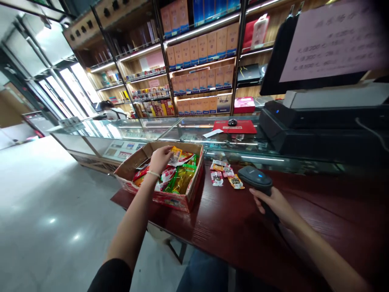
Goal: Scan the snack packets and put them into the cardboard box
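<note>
My left hand (161, 159) reaches over an open cardboard box (174, 199), its fingers pinched on the edge of a small orange snack packet (176, 152). In the box lie several larger bags, among them a green and yellow snack bag (184, 178) and red and white ones. My right hand (278, 202) is wrapped round the handle of a black barcode scanner (255, 177), which shows a blue light. Between the scanner and the box, several small snack packets (216, 179) in pink, white and orange lie loose on the dark red tabletop (225, 219).
Behind the table runs a glass display counter (158, 129), with a red mat (243, 127) and a computer mouse (232, 122) on it. A black till (304, 129) and a screen bearing a pink paper sign (331, 44) stand at right. A stool (167, 239) is under the table.
</note>
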Tool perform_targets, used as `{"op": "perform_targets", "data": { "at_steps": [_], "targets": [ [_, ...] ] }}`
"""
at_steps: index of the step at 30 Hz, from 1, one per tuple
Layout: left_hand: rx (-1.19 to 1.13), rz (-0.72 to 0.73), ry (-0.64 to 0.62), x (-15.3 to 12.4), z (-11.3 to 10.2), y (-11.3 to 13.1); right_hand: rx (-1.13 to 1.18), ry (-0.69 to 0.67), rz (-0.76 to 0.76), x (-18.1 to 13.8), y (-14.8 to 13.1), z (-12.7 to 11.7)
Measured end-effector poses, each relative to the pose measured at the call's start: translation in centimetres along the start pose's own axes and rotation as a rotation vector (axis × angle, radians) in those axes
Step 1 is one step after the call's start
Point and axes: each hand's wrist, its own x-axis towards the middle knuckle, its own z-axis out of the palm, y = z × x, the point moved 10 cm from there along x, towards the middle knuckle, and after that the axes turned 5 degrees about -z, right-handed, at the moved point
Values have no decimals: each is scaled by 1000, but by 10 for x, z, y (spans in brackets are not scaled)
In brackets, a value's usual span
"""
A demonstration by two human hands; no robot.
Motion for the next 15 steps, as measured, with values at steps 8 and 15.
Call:
{"op": "perform_targets", "data": {
  "at_steps": [8, 15],
  "targets": [
    [214, -84, -125, 24, 15, -68, -33, -54, -29, 22, -39, 29],
    [41, 152, -134, -11, 21, 29, -30, -64, -104, 48, -56, 28]
  ]
}}
